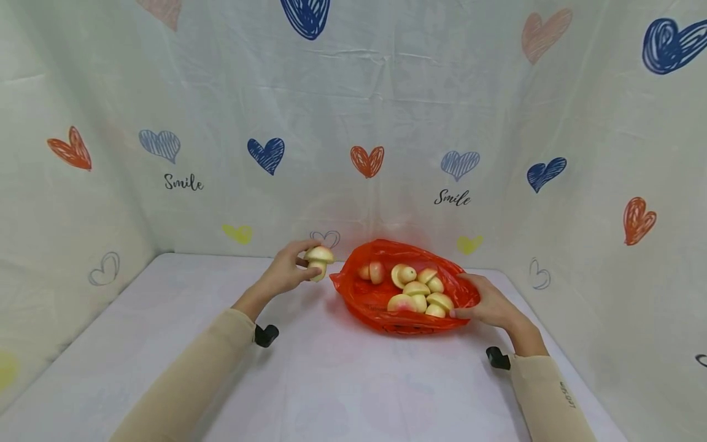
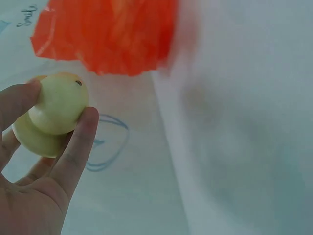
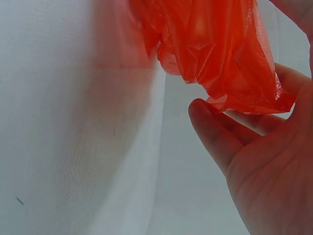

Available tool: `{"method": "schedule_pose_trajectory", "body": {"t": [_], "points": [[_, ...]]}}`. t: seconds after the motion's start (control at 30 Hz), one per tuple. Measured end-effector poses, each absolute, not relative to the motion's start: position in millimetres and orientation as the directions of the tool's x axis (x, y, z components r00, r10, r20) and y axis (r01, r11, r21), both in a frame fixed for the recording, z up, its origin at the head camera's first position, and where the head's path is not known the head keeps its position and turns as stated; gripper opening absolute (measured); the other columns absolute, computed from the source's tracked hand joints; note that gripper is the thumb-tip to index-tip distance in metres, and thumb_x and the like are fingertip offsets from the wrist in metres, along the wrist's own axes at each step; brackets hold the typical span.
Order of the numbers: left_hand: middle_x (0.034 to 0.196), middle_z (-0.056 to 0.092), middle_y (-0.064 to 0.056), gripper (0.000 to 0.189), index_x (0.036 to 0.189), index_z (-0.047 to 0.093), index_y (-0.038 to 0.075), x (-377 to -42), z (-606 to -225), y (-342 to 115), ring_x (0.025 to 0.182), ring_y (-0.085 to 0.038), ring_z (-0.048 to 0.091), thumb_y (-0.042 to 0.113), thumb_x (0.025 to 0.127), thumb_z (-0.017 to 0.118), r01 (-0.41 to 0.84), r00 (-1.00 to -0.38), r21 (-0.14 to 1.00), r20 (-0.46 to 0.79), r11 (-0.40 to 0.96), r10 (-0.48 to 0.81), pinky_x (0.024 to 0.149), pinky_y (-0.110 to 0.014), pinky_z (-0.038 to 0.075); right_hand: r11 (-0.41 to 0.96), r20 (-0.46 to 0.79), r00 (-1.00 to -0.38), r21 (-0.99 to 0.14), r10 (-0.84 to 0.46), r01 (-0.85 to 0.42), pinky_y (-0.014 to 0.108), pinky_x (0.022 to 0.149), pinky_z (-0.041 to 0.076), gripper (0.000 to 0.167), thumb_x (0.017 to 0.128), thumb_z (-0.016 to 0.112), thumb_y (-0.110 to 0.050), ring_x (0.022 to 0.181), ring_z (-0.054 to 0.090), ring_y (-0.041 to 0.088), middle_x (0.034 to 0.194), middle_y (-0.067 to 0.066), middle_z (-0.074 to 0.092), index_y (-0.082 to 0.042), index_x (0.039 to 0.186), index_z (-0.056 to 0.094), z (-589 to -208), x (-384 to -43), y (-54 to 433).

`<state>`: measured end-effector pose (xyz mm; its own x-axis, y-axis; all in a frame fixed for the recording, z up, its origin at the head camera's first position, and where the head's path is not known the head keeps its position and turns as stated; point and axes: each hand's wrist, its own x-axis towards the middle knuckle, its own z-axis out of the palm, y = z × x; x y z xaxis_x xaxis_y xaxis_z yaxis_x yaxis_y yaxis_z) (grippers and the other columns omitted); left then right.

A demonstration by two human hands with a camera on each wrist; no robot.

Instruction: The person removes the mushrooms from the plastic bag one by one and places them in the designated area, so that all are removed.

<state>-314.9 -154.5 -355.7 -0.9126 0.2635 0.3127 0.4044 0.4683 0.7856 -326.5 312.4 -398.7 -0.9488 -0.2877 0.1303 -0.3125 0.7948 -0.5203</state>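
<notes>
My left hand (image 1: pixel 285 269) pinches a pale yellow mushroom (image 1: pixel 319 255) between thumb and fingers, cap up, just left of a red plastic bag (image 1: pixel 359 307). Up close in the left wrist view, the mushroom (image 2: pixel 58 105) shows its rounded stem end with a small dark spot. The bag lies on the table with its mouth wide open, and several mushrooms (image 1: pixel 415 288), some blushed pink, are inside. At the bag's right end, my right hand (image 1: pixel 490 302) grips the edge; the right wrist view shows the thin red plastic (image 3: pixel 220 63) between its thumb and fingers.
A white cloth (image 1: pixel 353 387) covers the table. Close behind the bag rises a pale curtain (image 1: pixel 331 196) printed with hearts and the word Smile, which also closes off both sides. Each wrist carries a small black device (image 1: pixel 267 336).
</notes>
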Motion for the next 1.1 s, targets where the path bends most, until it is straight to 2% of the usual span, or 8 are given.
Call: {"method": "schedule_pose_trajectory", "body": {"t": [0.17, 0.27, 0.47, 0.7, 0.93, 1.1], "points": [[0.127, 0.048, -0.022, 0.061, 0.136, 0.048, 0.002, -324, -368, -157, 0.081, -0.031, 0.063, 0.0, 0.081, 0.073, 0.341, -0.936, 0.818, 0.25, 0.463, 0.247, 0.065, -0.037, 0.057, 0.796, 0.124, -0.95, -0.521, -0.286, -0.308, 0.063, 0.094, 0.04, 0.096, 0.068, 0.081, -0.047, 0.126, 0.035, 0.043, 0.142, 0.021, 0.036, -0.006, 0.143, 0.037, -399, -327, 313], [0.127, 0.048, -0.022, 0.062, 0.137, 0.048, 0.003, -328, -374, -156, 0.078, -0.028, 0.062, 0.001, 0.081, 0.074, 0.303, -0.95, 0.822, 0.217, 0.482, 0.227, 0.063, -0.035, 0.057, 0.796, 0.124, -0.95, -0.521, -0.287, -0.309, 0.063, 0.093, 0.04, 0.096, 0.068, 0.081, -0.048, 0.126, 0.036, 0.043, 0.142, 0.021, 0.036, -0.006, 0.143, 0.037, -400, -327, 312], [0.127, 0.049, -0.023, 0.06, 0.135, 0.05, 0.002, -333, -383, -156, 0.085, -0.029, 0.057, 0.005, 0.081, 0.076, 0.275, -0.96, 0.777, 0.195, 0.566, 0.2, 0.062, -0.03, 0.055, 0.797, 0.125, -0.95, -0.519, -0.286, -0.309, 0.063, 0.093, 0.04, 0.096, 0.068, 0.081, -0.048, 0.126, 0.035, 0.042, 0.142, 0.02, 0.035, -0.007, 0.143, 0.037, -401, -329, 311], [0.121, 0.054, -0.022, 0.059, 0.132, 0.054, 0.0, -339, -393, -159, 0.098, -0.031, 0.048, 0.01, 0.079, 0.078, 0.283, -0.959, 0.693, 0.217, 0.664, 0.182, 0.079, -0.038, 0.048, 0.803, 0.107, -0.955, -0.52, -0.278, -0.292, 0.063, 0.093, 0.041, 0.098, 0.067, 0.081, -0.049, 0.127, 0.035, 0.043, 0.143, 0.02, 0.034, -0.008, 0.144, 0.036, -401, -329, 311], [0.12, 0.056, -0.022, 0.059, 0.132, 0.054, 0.0, -341, -400, -159, 0.103, -0.033, 0.048, 0.013, 0.08, 0.078, 0.268, -0.963, 0.661, 0.196, 0.701, 0.183, 0.093, -0.048, 0.042, 0.798, 0.115, -0.952, -0.522, -0.285, -0.302, 0.063, 0.093, 0.04, 0.098, 0.067, 0.081, -0.05, 0.126, 0.034, 0.043, 0.143, 0.021, 0.034, -0.007, 0.143, 0.036, -403, -329, 312], [0.122, 0.052, -0.021, 0.06, 0.135, 0.051, 0.004, -341, -403, -158, 0.108, -0.034, 0.046, 0.018, 0.082, 0.076, 0.222, -0.975, 0.65, 0.144, 0.727, 0.169, 0.098, -0.051, 0.039, 0.796, 0.117, -0.952, -0.524, -0.285, -0.302, 0.063, 0.094, 0.04, 0.098, 0.067, 0.082, -0.049, 0.127, 0.035, 0.042, 0.142, 0.02, 0.035, -0.008, 0.143, 0.037, -403, -330, 312]]}}
